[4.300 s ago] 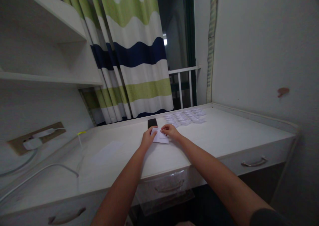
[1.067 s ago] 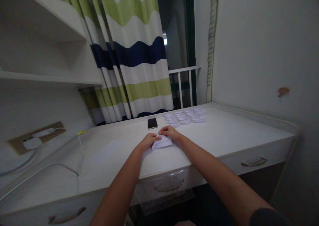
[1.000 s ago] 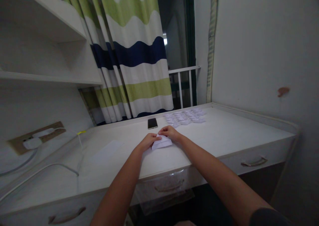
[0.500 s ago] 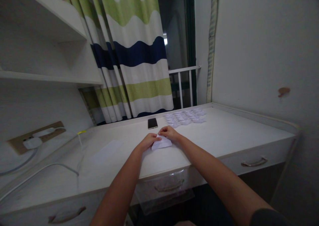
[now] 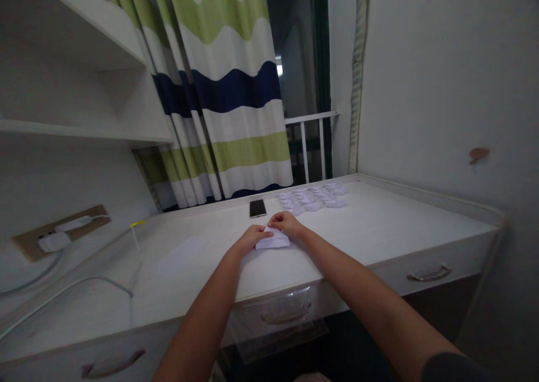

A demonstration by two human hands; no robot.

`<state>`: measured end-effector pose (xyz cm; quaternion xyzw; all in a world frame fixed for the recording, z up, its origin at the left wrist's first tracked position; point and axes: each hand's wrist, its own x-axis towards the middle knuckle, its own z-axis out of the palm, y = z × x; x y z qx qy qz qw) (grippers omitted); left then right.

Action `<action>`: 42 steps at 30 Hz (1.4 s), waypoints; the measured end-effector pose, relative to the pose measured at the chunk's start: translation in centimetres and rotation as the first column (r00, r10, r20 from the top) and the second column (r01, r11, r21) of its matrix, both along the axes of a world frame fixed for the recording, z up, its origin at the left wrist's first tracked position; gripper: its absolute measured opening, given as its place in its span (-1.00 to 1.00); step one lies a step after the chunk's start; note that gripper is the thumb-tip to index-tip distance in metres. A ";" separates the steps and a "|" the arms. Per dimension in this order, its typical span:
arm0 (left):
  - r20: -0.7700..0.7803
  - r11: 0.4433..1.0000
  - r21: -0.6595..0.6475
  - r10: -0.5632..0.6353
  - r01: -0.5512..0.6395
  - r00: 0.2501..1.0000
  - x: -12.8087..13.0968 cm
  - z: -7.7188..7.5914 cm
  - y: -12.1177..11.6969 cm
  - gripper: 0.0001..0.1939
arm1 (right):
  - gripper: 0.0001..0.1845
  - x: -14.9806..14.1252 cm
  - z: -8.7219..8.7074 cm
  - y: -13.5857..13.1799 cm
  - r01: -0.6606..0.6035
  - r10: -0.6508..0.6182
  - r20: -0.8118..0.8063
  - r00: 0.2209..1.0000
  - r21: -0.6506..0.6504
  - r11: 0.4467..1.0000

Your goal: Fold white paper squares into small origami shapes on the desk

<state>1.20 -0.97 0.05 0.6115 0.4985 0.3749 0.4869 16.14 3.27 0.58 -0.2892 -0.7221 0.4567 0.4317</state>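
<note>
Folded white paper (image 5: 273, 242), partly hidden

From my place I see a white bench (image 5: 400, 219) with drawers, and a white shelf (image 5: 63, 130) at left. Behind hangs a green, navy and white striped curtain (image 5: 236, 90) beside a white railing (image 5: 304, 146). A plain white wall (image 5: 425, 73) stands at right, and the light is rather dim.

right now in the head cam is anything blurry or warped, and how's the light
In the head view the light is dim overall, with one blown-out patch in the gap beside the striped curtain. The wide lens bends the desk edges and stretches the arms, and the distant paper pieces look soft.
</note>
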 end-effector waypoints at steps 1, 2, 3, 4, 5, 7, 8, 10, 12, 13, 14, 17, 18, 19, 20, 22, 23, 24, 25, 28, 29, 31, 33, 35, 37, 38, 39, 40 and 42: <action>-0.006 1.000 0.004 0.003 -0.003 1.000 0.0 0.0 0.0 -0.65 | -0.84 0.0 0.0 0.0 -0.001 0.001 -0.001 1.000 0.001 1.000; -0.012 1.000 0.010 0.006 -0.006 1.000 0.0 0.0 0.0 -0.65 | -0.84 0.0 -0.1 0.1 -0.002 0.002 -0.004 1.000 0.000 1.000; -0.016 1.000 0.016 0.006 -0.006 1.000 0.0 0.1 0.0 -0.65 | -0.83 0.0 -0.1 0.1 -0.004 0.004 -0.007 1.000 -0.001 1.000; -0.017 1.000 0.020 0.003 -0.003 1.000 -0.1 0.1 -0.1 -0.65 | -0.82 0.0 -0.1 0.1 -0.007 0.007 -0.010 1.000 -0.004 1.000; -0.015 1.000 0.025 0.000 0.001 1.000 -0.1 0.1 -0.1 -0.65 | -0.82 0.0 -0.1 0.1 -0.012 0.012 -0.010 1.000 -0.007 1.000; -0.012 0.999 0.032 -0.009 0.010 1.000 -0.1 0.2 -0.1 -0.65 | -0.80 0.0 -0.1 0.0 -0.027 0.026 -0.006 1.000 -0.014 1.000; -0.015 0.999 0.034 -0.012 0.013 1.000 -0.1 0.2 -0.1 -0.65 | -0.80 0.0 -0.1 -0.1 -0.032 0.032 -0.003 0.999 -0.016 0.999; -0.021 0.999 0.034 -0.012 0.012 1.000 -0.1 0.2 -0.1 -0.65 | -0.79 0.0 0.0 -0.2 -0.036 0.036 0.003 0.999 -0.018 0.999; -0.016 0.999 0.030 -0.013 0.014 1.000 -0.1 0.2 -0.1 -0.65 | -0.80 0.0 0.1 -0.3 -0.031 0.031 0.008 0.999 -0.008 0.999; -0.009 0.999 0.028 -0.014 0.015 1.000 -0.1 0.2 -0.1 -0.65 | -0.81 0.0 0.1 -0.3 -0.027 0.027 0.009 1.000 0.001 1.000; 0.000 1.000 0.026 -0.017 0.017 1.000 0.0 0.2 -0.2 -0.65 | -0.83 0.0 0.1 -0.3 -0.022 0.022 0.010 1.000 0.011 1.000; 0.026 1.000 0.014 -0.025 0.025 0.999 0.1 0.1 -0.1 -0.65 | -0.85 0.1 0.1 -0.1 -0.004 0.003 0.013 1.000 0.032 0.999; 0.038 1.000 0.010 -0.022 0.021 0.999 0.1 0.1 -0.1 -0.65 | -0.85 0.1 0.1 0.0 -0.001 0.000 0.013 1.000 0.034 0.999; 0.052 1.000 0.011 -0.014 0.014 0.999 0.1 0.0 0.0 -0.64 | -0.86 0.1 0.1 0.1 -0.001 0.001 0.011 1.000 0.036 0.999; 0.065 1.000 0.017 -0.003 0.002 0.998 0.1 0.0 0.1 -0.63 | -0.86 0.2 0.1 0.1 -0.003 0.003 0.006 1.000 0.039 0.999; 0.077 0.999 0.042 0.019 -0.023 0.997 0.0 -0.2 0.3 -0.60 | -0.85 0.2 0.1 0.3 -0.007 0.007 -0.005 1.000 0.047 0.999; 0.072 0.998 0.058 0.026 -0.030 0.997 0.0 -0.3 0.5 -0.58 | -0.85 0.3 0.1 0.4 -0.007 0.008 -0.009 1.000 0.051 0.999; 0.061 0.997 0.075 0.029 -0.034 0.998 -0.1 -0.4 0.6 -0.56 | -0.85 0.3 0.0 0.4 -0.005 0.006 -0.011 1.000 0.054 0.999; 0.048 0.995 0.093 0.031 -0.035 0.998 -0.2 -0.4 0.7 -0.55 | -0.85 0.3 0.0 0.5 -0.002 0.003 -0.011 1.000 0.059 0.998; 0.011 0.990 0.140 0.030 -0.032 0.999 -0.4 -0.6 1.0 -0.54 | -0.85 0.2 -0.1 0.6 0.002 -0.001 -0.012 1.000 0.071 0.997; 0.004 0.988 0.152 0.027 -0.028 1.000 -0.5 -0.6 1.1 -0.55 | -0.85 0.1 -0.1 0.6 0.001 0.000 -0.012 1.000 0.074 0.997; -0.002 0.986 0.167 0.018 -0.018 1.000 -0.6 -0.7 1.1 -0.56 | -0.85 0.1 -0.2 0.7 0.001 0.000 -0.014 1.000 0.077 0.997; 0.000 0.984 0.175 0.015 -0.014 1.000 -0.6 -0.8 1.2 -0.58 | -0.85 0.0 -0.3 0.8 0.005 -0.004 -0.016 1.000 0.078 0.997; 0.003 0.983 0.182 0.021 -0.021 1.000 -0.6 -0.8 1.2 -0.59 | -0.84 0.1 -0.3 0.9 0.008 -0.006 -0.021 1.000 0.082 0.997; 0.001 0.982 0.189 0.031 -0.030 1.000 -0.6 -0.8 1.3 -0.60 | -0.83 0.2 -0.3 0.9 0.012 -0.010 -0.023 1.000 0.083 0.997; 0.000 0.981 0.192 0.033 -0.033 0.999 -0.6 -0.9 1.3 -0.60 | -0.82 0.2 -0.3 0.8 0.017 -0.014 -0.028 1.000 0.081 0.997; -0.001 0.980 0.195 0.034 -0.033 0.999 -0.7 -0.9 1.4 -0.60 | -0.82 0.3 -0.2 0.8 0.023 -0.021 -0.034 0.999 0.077 0.997; -0.001 0.980 0.196 0.032 -0.031 0.999 -0.7 -0.8 1.4 -0.60 | -0.82 0.3 -0.2 0.8 0.030 -0.027 -0.042 0.999 0.071 0.997; 0.003 0.980 0.198 0.026 -0.026 1.000 -0.7 -0.8 1.4 -0.61 | -0.82 0.4 -0.2 0.7 0.036 -0.033 -0.061 0.998 0.059 0.998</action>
